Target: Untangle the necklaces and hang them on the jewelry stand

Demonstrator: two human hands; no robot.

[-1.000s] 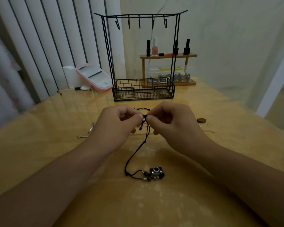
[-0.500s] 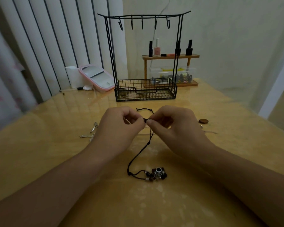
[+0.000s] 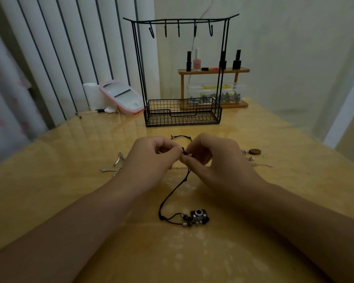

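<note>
A black cord necklace [image 3: 173, 193] runs down the table from my hands to a small camera-shaped pendant [image 3: 199, 217]. My left hand [image 3: 149, 160] and my right hand [image 3: 215, 160] meet fingertip to fingertip and pinch the cord at a knot just above the table. A loose end of the cord [image 3: 181, 137] lies behind my fingers. The black wire jewelry stand [image 3: 182, 111] stands beyond them, with several bare hooks on its top bar. A silver chain piece [image 3: 114, 165] lies left of my left hand. Another chain with a brown round pendant [image 3: 254, 151] lies right of my right hand.
Behind the stand, a wooden shelf [image 3: 213, 70] carries nail polish bottles above a clear box of small items. A pink-rimmed mirror [image 3: 121, 97] and a white roll [image 3: 92, 94] stand at the back left. The wooden table [image 3: 49, 190] ends at the right edge.
Both hands stay together on the cord's knot, with only small finger shifts. The view has dipped slightly.
</note>
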